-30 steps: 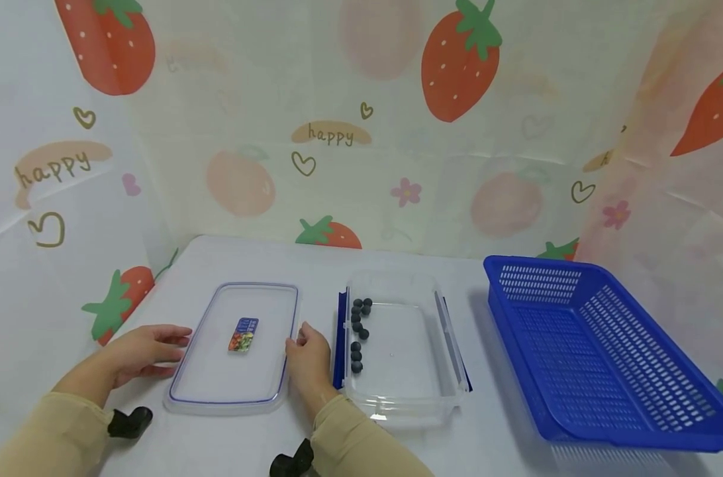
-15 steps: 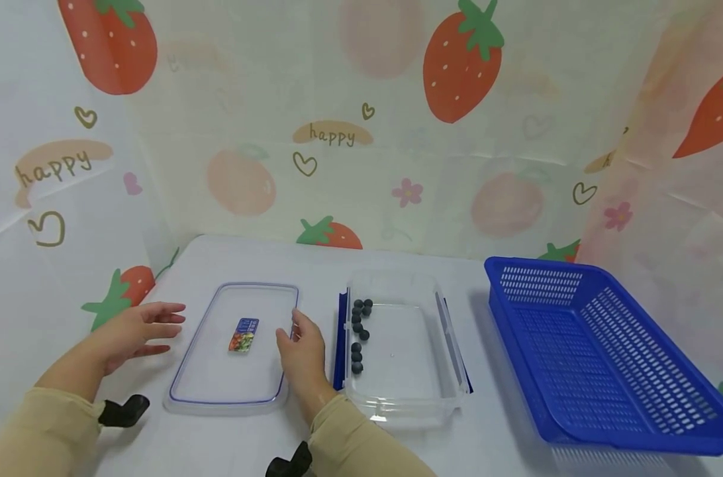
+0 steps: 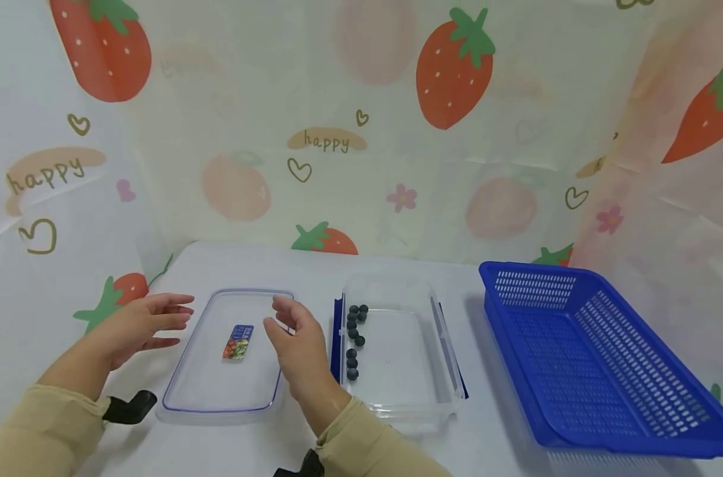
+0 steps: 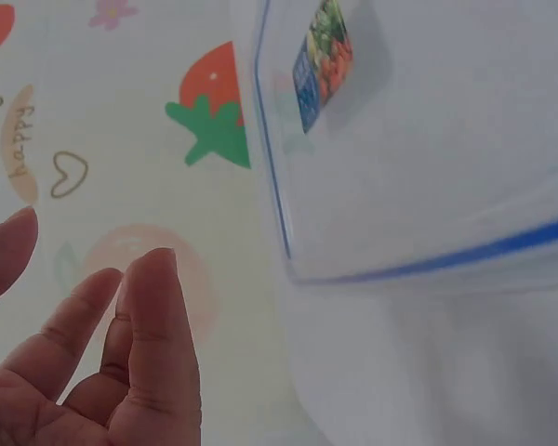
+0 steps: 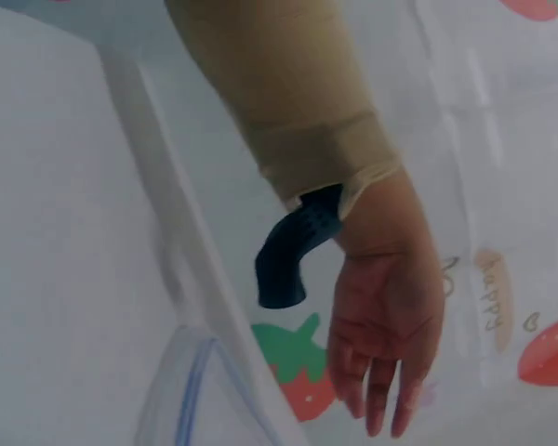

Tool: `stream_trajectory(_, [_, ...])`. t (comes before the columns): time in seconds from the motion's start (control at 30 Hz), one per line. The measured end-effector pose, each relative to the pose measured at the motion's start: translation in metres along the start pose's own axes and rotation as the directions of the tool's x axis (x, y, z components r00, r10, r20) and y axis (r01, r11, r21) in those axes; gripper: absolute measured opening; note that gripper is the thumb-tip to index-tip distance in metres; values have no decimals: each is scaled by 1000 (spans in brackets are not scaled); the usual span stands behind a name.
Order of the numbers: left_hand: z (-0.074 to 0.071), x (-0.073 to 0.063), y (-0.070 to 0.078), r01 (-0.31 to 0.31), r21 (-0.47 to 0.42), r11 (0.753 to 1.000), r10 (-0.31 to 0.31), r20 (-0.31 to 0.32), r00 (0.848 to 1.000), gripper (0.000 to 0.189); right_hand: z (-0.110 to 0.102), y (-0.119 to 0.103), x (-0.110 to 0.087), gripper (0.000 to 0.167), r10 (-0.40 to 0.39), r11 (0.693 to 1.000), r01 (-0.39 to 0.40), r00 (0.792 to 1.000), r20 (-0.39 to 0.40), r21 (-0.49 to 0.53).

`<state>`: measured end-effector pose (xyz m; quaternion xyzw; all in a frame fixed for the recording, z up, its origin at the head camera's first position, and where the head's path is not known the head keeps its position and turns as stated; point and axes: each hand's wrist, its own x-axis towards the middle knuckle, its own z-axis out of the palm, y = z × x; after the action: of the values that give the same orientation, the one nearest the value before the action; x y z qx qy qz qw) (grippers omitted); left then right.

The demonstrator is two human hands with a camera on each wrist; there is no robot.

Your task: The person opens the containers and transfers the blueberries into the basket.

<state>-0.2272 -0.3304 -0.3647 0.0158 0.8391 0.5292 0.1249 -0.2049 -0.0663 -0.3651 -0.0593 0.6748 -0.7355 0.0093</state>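
Observation:
A clear rectangular lid [image 3: 236, 387] with a blue seal line and a small picture label [image 3: 238, 342] lies flat on the white table in the head view. My left hand [image 3: 136, 326] is raised off its left side, fingers extended and holding nothing. Over the lid's right edge hovers my right hand [image 3: 302, 348], fingers loosely bent, thumb apart, with nothing between them. To its right stands a clear plastic box [image 3: 400, 412] with blue side clips. Several dark round balls [image 3: 359, 340] lie along the box's left side. The left wrist view shows fingers [image 4: 163, 344] apart from the lid [image 4: 428, 186].
A large blue slotted basket [image 3: 606, 371] stands on the right of the table [image 3: 397, 262]. Strawberry-print sheeting [image 3: 337, 192] encloses the back and sides. Black wrist mounts [image 3: 130, 407] stick out below the sleeves.
Both hands have come up from the lid's side edges, the left first and then the right. The lid, box and balls stay in place; the head view has shifted slightly.

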Motion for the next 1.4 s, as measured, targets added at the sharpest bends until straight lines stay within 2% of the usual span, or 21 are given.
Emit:
stream_trajectory(0.13, [5,2,7,-18,2,1000,18,9,1000,70,-14,-21,-3,28,-46,999,45,998,40,24])
stream_trajectory(0.33, [14,7,23,-32,-7,999,32,13,999,68,-36,-56,2,32,-136,981,121,987,90,154])
stream_trajectory(0.5, [22,10,35,-48,-19,999,49,25,998,66,-60,-88,11,34,-209,970,192,973,102,151])
stream_trajectory(0.6, [28,12,41,-64,-27,998,65,35,997,64,-78,-103,18,35,-233,970,222,963,134,95])
stream_trajectory(0.73, [35,18,50,-88,-33,996,89,39,995,60,-103,-117,30,33,-240,968,249,957,162,-42])
stream_trajectory(0.9, [48,26,60,-116,-52,992,118,39,992,59,-133,-122,44,31,-226,939,261,959,171,-223])
stream_trajectory(1.03, [62,30,68,-126,-74,989,129,46,991,59,-156,-121,51,30,-171,895,223,971,165,-387])
stream_trajectory(1.17, [81,35,72,-149,-133,980,159,60,986,57,-177,-117,61,31,-133,826,193,980,150,-530])
stream_trajectory(1.3, [102,40,76,-137,-173,975,150,63,987,54,-195,-110,74,31,-124,765,190,981,148,-616])
stream_trajectory(1.4, [119,42,80,-108,-176,979,120,61,991,50,-205,-107,80,31,-115,740,192,980,160,-645])
